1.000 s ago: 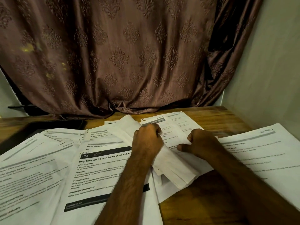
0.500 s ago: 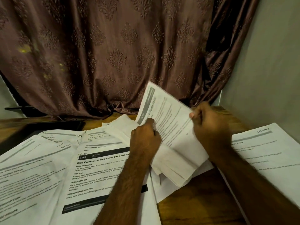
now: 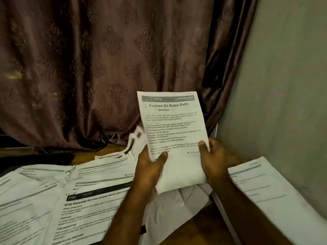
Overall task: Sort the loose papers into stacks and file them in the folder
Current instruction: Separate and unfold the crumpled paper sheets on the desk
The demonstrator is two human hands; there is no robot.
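Standing upright above the counter (image 3: 200,225), the printed sheet (image 3: 172,128) is light and floppy. Both hands pinch its lower edges, left hand (image 3: 150,167) and right hand (image 3: 215,156); gripping low on both sides should keep it from buckling. Loose papers (image 3: 70,191) lie spread below.

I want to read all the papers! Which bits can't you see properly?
Head view only:
- Held sheet: body text blurred; the left hand and right hand cover its lower edges.
- Sheets on the table: small print blurred; some cut off by the frame.
- Dark object far left: too dim to identify.
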